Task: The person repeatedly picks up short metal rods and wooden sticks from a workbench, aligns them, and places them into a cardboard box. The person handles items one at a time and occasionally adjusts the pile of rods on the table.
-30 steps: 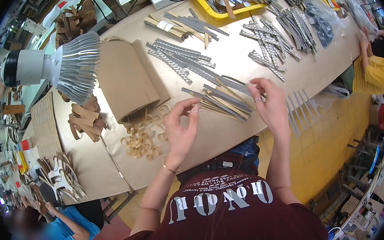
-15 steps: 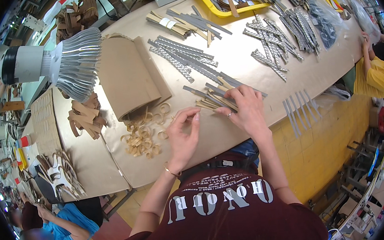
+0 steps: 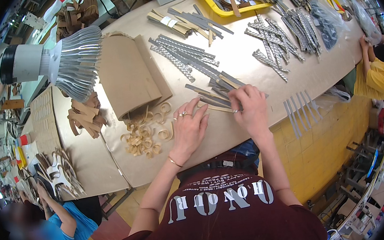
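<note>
A loose heap of narrow grey strips with tan undersides lies on the table in front of me. My right hand is closed at the heap's near right side, its thumb and fingers pinching a strip whose tan edge runs leftward. My left hand rests palm down at the left end of these strips. Its fingers are stretched and slightly apart, their tips beside the tan strip end. Left of it lies a pile of curled tan peelings. Behind the heap are braided and plain grey strips.
A rolled brown sheet stands behind the peelings, beside a large silver lamp. More braided strips and a yellow tray lie at the far side. Several grey strips hang over the near edge. Co-workers sit at both sides.
My left hand has turned palm down and spread its fingers, moving slightly right toward the strips. My right hand has drawn in around a strip, and the strips in the heap have shifted.
</note>
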Motion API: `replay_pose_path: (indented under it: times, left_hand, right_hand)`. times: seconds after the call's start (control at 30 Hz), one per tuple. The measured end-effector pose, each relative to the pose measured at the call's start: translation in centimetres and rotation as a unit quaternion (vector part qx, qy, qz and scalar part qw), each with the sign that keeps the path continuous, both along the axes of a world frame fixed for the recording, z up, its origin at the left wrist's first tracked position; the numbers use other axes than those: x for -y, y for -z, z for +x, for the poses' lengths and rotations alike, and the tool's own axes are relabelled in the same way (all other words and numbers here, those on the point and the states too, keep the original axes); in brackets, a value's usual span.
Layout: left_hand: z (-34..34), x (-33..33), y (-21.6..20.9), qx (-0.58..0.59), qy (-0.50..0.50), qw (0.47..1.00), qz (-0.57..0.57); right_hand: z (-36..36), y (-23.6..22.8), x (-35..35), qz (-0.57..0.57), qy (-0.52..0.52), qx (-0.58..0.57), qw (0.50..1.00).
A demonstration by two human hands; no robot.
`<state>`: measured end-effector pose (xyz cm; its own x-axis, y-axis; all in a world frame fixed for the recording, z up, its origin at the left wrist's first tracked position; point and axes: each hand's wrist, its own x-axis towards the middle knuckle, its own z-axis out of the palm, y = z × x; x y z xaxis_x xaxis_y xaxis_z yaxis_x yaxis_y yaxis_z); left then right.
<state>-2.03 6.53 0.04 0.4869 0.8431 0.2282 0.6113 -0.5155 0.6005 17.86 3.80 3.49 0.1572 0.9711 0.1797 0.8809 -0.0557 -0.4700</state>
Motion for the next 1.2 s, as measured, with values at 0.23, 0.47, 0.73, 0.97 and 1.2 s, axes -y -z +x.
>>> replay_pose_path:
  times: [0.23, 0.47, 0.73, 0.97, 1.2]
  left_hand:
    - [-0.6, -0.1, 0.1, 0.083, -0.016, 0.995, -0.044]
    - [-0.5, -0.2, -1.3, 0.177, -0.076, 0.974, -0.115]
    - [1.2, -1.5, -2.6, 0.325, -0.100, 0.913, -0.224]
    - [2.1, -1.7, -4.1, 0.386, -0.093, 0.898, -0.191]
    - [1.5, -1.9, -6.3, 0.259, -0.037, 0.956, 0.136]
  right_hand:
    - [-1.9, 0.7, -0.4, -0.011, -0.022, -0.005, 1.000]
    - [-1.3, 0.5, -0.9, -0.015, -0.026, -0.007, 1.000]
    - [-0.9, -2.4, -0.6, 0.030, -0.037, -0.006, 0.999]
    - [-1.0, -4.2, -0.6, 0.023, -0.044, -0.037, 0.998]
    - [-0.9, -7.0, 0.9, -0.007, -0.022, -0.289, 0.957]
